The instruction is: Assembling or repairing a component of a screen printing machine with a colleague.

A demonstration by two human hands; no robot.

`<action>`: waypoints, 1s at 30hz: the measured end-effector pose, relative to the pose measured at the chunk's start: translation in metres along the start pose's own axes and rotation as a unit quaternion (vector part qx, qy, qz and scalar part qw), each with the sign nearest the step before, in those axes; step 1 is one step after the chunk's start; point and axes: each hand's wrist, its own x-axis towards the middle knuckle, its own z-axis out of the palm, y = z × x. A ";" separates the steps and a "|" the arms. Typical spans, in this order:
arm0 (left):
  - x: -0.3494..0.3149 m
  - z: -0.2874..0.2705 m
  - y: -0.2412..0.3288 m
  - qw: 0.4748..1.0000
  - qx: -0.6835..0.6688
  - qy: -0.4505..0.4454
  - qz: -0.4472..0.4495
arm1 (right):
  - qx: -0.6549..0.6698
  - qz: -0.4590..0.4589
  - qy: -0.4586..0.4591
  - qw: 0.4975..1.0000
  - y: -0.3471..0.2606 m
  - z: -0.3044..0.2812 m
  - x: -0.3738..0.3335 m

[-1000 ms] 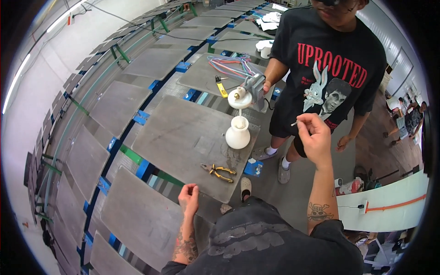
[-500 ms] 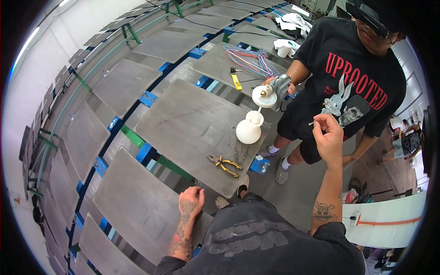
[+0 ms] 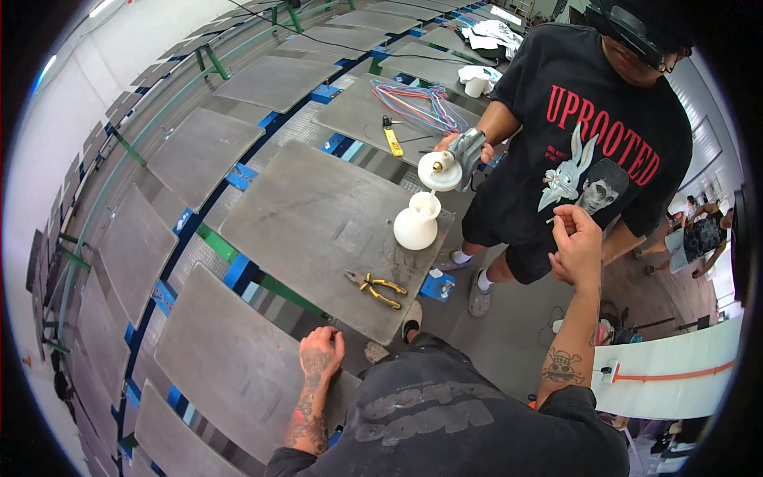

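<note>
My left hand (image 3: 319,350) rests at the edge of the nearest grey board (image 3: 238,358), fingers curled in with nothing visible in them. Raised in front of the other person, my right hand (image 3: 576,242) pinches a small thin white piece (image 3: 549,220) whose kind is too small to make out. The other person's hand (image 3: 486,151) grips a grey spray gun (image 3: 466,149) with a white round lid (image 3: 439,170) under it. Just below that lid stands a round white cup (image 3: 415,229), open at the top. Yellow-and-black pliers (image 3: 375,288) lie on the same board (image 3: 310,215).
A yellow cutter knife (image 3: 393,141) and several coloured hangers (image 3: 421,103) lie on the board behind. White cloths (image 3: 489,38) and a white cup (image 3: 476,83) are farther back. The other person (image 3: 604,143) stands close at the right. Gaps with blue brackets (image 3: 241,176) separate the boards.
The view has shifted slightly, so the boards appear farther left. My right hand has turned a little, still pinching the white piece. The lid sits slightly nearer the white cup.
</note>
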 end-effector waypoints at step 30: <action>-0.007 0.002 0.010 1.000 0.021 0.005 0.009 | 0.031 -0.051 -0.199 0.978 -0.002 0.051 -0.068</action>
